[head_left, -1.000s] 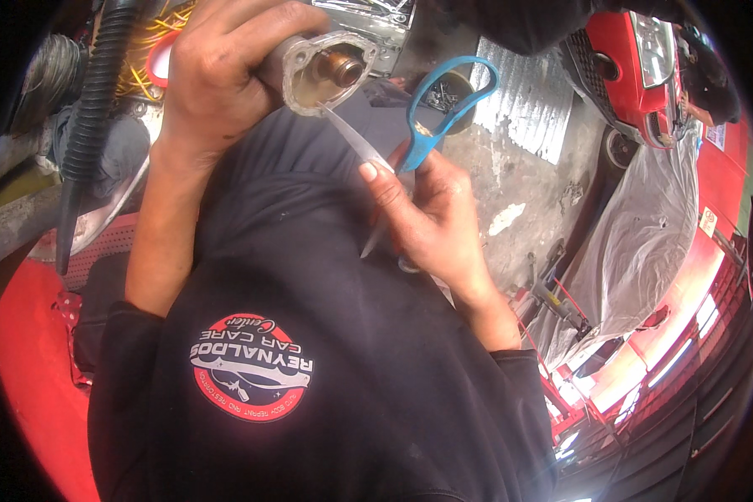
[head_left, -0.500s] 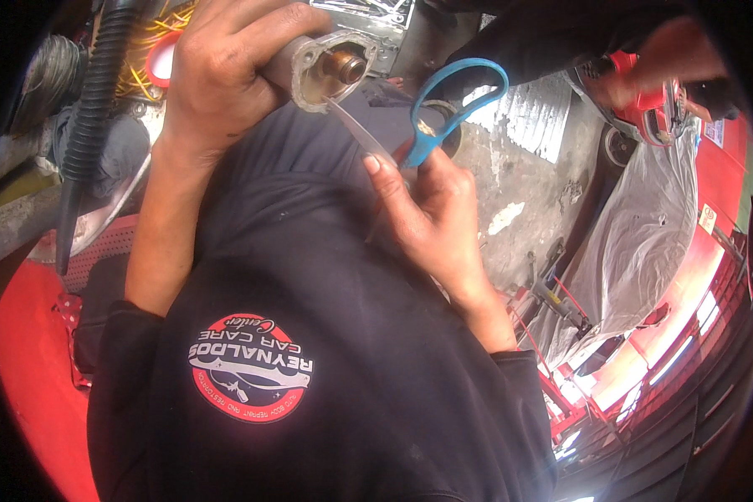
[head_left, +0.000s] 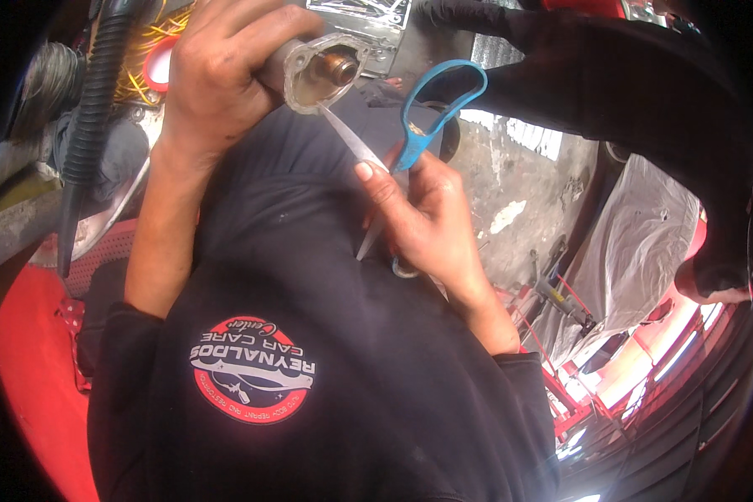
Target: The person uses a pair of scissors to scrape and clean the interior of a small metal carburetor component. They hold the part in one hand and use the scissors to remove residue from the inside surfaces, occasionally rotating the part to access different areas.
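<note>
My left hand (head_left: 217,79) is wrapped round a grey metal housing (head_left: 299,94) near the top of the view. Its open, flanged end faces the right, and a brass-coloured cylindrical part (head_left: 340,69) shows inside. With my right hand (head_left: 431,213) I grip blue-handled scissors (head_left: 412,144), their blades spread apart. One blade's tip touches the lower rim of the flange. The other blade points down below my fingers, in front of my dark shirt (head_left: 326,335). One blue finger loop stands above my right hand; the other loop is mostly hidden.
A black corrugated hose (head_left: 92,125) hangs at the left, near yellow wires (head_left: 146,46) and a red-edged round item (head_left: 160,65). At the right, another person in dark clothing (head_left: 644,75) leans in over the concrete floor (head_left: 510,192) and grey plastic sheeting (head_left: 632,234).
The scissors and my right hand have shifted slightly left, the blade tip staying at the flange's lower edge. The other person has moved further into view at the right.
</note>
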`<action>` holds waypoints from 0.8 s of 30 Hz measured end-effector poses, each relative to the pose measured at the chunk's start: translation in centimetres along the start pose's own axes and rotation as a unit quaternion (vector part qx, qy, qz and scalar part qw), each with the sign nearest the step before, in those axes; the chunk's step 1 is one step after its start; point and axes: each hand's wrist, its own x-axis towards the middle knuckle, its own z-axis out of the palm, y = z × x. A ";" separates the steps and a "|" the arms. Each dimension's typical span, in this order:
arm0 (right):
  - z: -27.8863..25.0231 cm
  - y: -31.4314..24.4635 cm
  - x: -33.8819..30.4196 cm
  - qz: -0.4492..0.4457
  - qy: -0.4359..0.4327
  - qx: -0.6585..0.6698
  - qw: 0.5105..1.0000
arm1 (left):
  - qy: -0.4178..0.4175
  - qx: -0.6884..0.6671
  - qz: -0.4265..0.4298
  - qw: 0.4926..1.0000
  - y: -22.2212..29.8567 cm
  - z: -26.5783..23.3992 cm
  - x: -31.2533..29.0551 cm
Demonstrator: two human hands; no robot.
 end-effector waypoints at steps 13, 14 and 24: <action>-0.1 -2.3 1.1 0.065 -0.072 0.110 0.989 | 0.033 -0.004 -0.021 0.999 0.1 0.1 0.3; 0.0 -2.3 1.1 0.060 -0.073 0.118 0.988 | 0.040 -0.009 -0.021 0.999 0.1 0.2 0.3; -1.8 -1.3 1.2 -0.086 0.026 -0.110 0.990 | 0.016 0.007 -0.019 1.000 0.1 0.0 0.2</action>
